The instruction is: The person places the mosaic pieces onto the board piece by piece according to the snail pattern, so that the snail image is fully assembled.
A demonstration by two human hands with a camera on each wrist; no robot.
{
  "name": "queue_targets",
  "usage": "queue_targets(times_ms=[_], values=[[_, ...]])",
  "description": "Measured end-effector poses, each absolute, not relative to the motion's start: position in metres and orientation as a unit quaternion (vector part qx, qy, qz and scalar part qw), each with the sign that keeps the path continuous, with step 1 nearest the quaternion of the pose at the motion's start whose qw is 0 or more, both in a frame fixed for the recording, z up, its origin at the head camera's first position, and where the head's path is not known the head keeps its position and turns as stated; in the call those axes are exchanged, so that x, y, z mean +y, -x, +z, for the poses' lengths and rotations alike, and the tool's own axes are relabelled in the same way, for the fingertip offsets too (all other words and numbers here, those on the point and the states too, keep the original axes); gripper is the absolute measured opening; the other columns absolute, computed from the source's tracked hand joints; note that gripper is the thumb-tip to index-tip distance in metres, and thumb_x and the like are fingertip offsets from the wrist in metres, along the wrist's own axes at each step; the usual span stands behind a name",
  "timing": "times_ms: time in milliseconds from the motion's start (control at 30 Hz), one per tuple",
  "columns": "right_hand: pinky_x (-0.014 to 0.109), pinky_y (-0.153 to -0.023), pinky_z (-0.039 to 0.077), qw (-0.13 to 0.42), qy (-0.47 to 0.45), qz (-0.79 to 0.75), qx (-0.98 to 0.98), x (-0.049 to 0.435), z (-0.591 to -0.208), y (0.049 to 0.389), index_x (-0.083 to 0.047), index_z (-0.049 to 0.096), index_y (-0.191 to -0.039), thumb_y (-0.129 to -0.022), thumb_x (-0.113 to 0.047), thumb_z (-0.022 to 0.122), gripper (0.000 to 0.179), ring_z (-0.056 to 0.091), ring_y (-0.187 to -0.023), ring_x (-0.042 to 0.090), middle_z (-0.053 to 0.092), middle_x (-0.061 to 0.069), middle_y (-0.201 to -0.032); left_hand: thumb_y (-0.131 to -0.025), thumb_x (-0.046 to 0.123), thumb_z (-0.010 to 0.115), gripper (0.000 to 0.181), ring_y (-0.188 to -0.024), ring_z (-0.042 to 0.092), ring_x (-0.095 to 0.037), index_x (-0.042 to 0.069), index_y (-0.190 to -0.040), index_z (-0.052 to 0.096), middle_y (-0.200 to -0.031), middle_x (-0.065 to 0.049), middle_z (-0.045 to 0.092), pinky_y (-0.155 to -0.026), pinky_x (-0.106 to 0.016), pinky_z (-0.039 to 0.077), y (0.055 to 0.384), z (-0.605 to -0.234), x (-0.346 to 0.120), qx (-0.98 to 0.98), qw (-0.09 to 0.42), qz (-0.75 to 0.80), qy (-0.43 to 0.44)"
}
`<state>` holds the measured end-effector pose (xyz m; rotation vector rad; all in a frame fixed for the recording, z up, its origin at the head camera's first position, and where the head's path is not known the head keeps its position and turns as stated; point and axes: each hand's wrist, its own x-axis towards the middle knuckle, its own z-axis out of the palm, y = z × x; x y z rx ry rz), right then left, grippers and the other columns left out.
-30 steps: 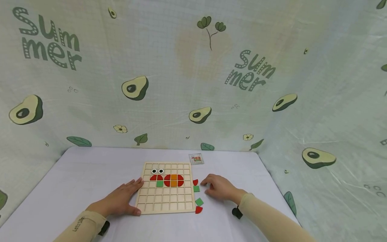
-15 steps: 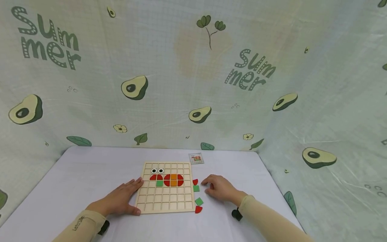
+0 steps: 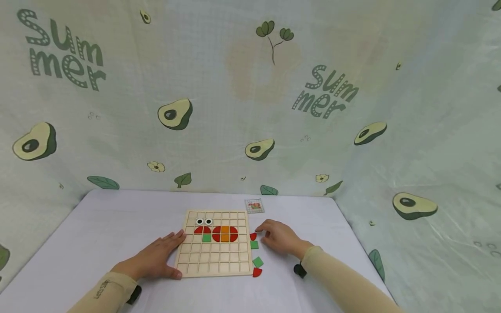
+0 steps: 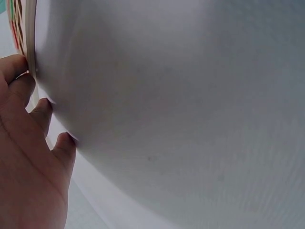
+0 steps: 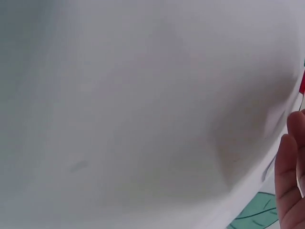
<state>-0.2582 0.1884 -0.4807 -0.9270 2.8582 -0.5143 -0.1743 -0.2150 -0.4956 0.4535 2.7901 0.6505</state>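
My left hand (image 3: 158, 256) lies with fingers spread along the left side of a square wooden grid board (image 3: 215, 256). Its thumb rests at the board's near left corner. On the board sit two eye discs (image 3: 204, 221), red quarter-circles (image 3: 202, 230), orange squares (image 3: 225, 234) and a green square (image 3: 206, 238). Right of the board, my right hand (image 3: 282, 238) has its index fingertip close to a loose red quarter-circle (image 3: 253, 236); whether it touches, I cannot tell. In the right wrist view only some fingers (image 5: 287, 176) show at the edge.
Just below that loose quarter-circle lies a green square (image 3: 254, 245). Nearer me are another green square (image 3: 258, 261) and a red quarter-circle (image 3: 257, 272). A small picture card (image 3: 254, 205) lies beyond the board's far right corner, on the white-covered table (image 3: 129, 217).
My right hand has moved left and slightly away from me, bringing its index finger to the upper red quarter-circle. The left hand and the board stay where they were.
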Motion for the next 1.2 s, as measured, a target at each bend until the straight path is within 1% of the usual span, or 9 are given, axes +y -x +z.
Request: queue_targets(times_ms=[133,300,533,700,767,900,1033,1133,1200], values=[[0.024,-0.075,0.052,0.049,0.325,-0.163,0.93,0.178,-0.484,0.268,-0.019,0.073,-0.118,-0.091,-0.015,0.072,0.027,0.056,-0.084,0.008,0.064,-0.012,-0.103,-0.061,0.057,0.088,0.116,-0.146,0.024,-0.04,0.004,-0.152,0.039,-0.161,-0.012,0.029,-0.116,-0.061,0.02,0.175,-0.497,-0.216,0.954,0.123,0.223,-0.155],[0.022,-0.074,0.052,0.05,0.336,-0.141,0.93,0.171,-0.488,0.274,-0.023,0.074,-0.115,-0.091,-0.019,0.074,0.025,0.054,-0.081,0.003,0.059,-0.018,-0.091,-0.061,0.058,0.088,0.117,-0.145,0.025,-0.041,0.004,-0.152,0.04,-0.16,-0.013,0.03,-0.116,-0.062,0.02,0.176,-0.496,-0.217,0.956,0.115,0.22,-0.158],[0.021,-0.067,0.049,0.039,0.312,-0.12,0.942,0.177,-0.49,0.269,-0.021,0.074,-0.115,-0.091,-0.019,0.071,0.023,0.051,-0.074,0.005,0.054,-0.017,-0.082,-0.06,0.057,0.089,0.116,-0.145,0.025,-0.041,0.003,-0.152,0.04,-0.16,-0.014,0.03,-0.116,-0.061,0.02,0.175,-0.495,-0.216,0.955,0.121,0.222,-0.152],[0.021,-0.066,0.047,0.067,0.31,-0.137,0.938,0.181,-0.486,0.268,-0.024,0.073,-0.119,-0.092,-0.024,0.072,0.026,0.051,-0.074,0.005,0.053,-0.017,-0.082,-0.059,0.056,0.089,0.117,-0.145,0.025,-0.041,0.003,-0.151,0.04,-0.16,-0.013,0.03,-0.116,-0.062,0.02,0.174,-0.496,-0.215,0.955,0.124,0.227,-0.146],[0.021,-0.065,0.047,0.076,0.313,-0.138,0.936,0.18,-0.486,0.269,-0.025,0.073,-0.117,-0.092,-0.026,0.072,0.025,0.051,-0.074,0.005,0.053,-0.018,-0.082,-0.059,0.055,0.09,0.117,-0.145,0.025,-0.041,0.003,-0.151,0.04,-0.16,-0.014,0.03,-0.116,-0.062,0.02,0.174,-0.494,-0.214,0.955,0.126,0.227,-0.144],[0.022,-0.062,0.047,0.063,0.306,-0.111,0.944,0.18,-0.486,0.268,-0.025,0.073,-0.109,-0.091,-0.033,0.073,0.02,0.05,-0.072,0.006,0.053,-0.016,-0.079,-0.06,0.055,0.089,0.116,-0.145,0.025,-0.041,0.003,-0.151,0.04,-0.16,-0.014,0.031,-0.117,-0.061,0.02,0.172,-0.492,-0.213,0.954,0.125,0.227,-0.149],[0.023,-0.064,0.049,0.05,0.279,-0.113,0.952,0.187,-0.484,0.266,-0.022,0.073,-0.109,-0.089,-0.036,0.076,0.025,0.051,-0.073,0.006,0.057,-0.012,-0.088,-0.061,0.056,0.089,0.115,-0.145,0.026,-0.042,0.002,-0.151,0.04,-0.16,-0.015,0.031,-0.116,-0.062,0.02,0.173,-0.492,-0.214,0.954,0.12,0.226,-0.159],[0.022,-0.068,0.05,0.062,0.274,-0.152,0.948,0.192,-0.484,0.265,-0.02,0.072,-0.117,-0.088,-0.029,0.078,0.031,0.052,-0.077,0.006,0.06,-0.01,-0.102,-0.061,0.056,0.089,0.115,-0.145,0.026,-0.042,0.002,-0.151,0.041,-0.16,-0.015,0.031,-0.115,-0.063,0.021,0.173,-0.493,-0.214,0.953,0.122,0.225,-0.16],[0.023,-0.07,0.052,0.073,0.275,-0.183,0.941,0.194,-0.485,0.264,-0.02,0.071,-0.121,-0.089,-0.023,0.078,0.034,0.054,-0.079,0.007,0.061,-0.009,-0.107,-0.061,0.056,0.089,0.115,-0.145,0.025,-0.041,0.003,-0.151,0.041,-0.16,-0.014,0.03,-0.116,-0.062,0.021,0.173,-0.494,-0.214,0.954,0.124,0.224,-0.156]])
